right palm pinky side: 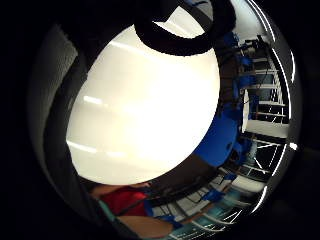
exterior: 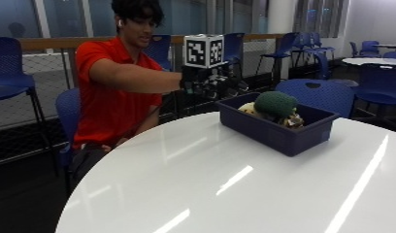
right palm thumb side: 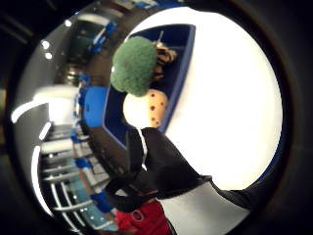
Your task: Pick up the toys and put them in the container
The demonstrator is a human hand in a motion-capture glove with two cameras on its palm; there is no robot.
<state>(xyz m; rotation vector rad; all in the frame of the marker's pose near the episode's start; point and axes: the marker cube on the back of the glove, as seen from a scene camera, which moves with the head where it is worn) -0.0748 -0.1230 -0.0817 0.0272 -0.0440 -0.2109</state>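
The counter is smooth and glossy white, mirroring the ceiling lights. The blue container looks like matt plastic — the green toy inside is fuzzy, plush cloth.

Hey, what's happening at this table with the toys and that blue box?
A person seated at the white round table is putting toys away into a dark blue container. The gloved right hand is raised beside the container and no toy shows in it. A green plush toy sits on top in the container, with a cream spotted toy and a striped one beside it. No toys show on the tabletop.
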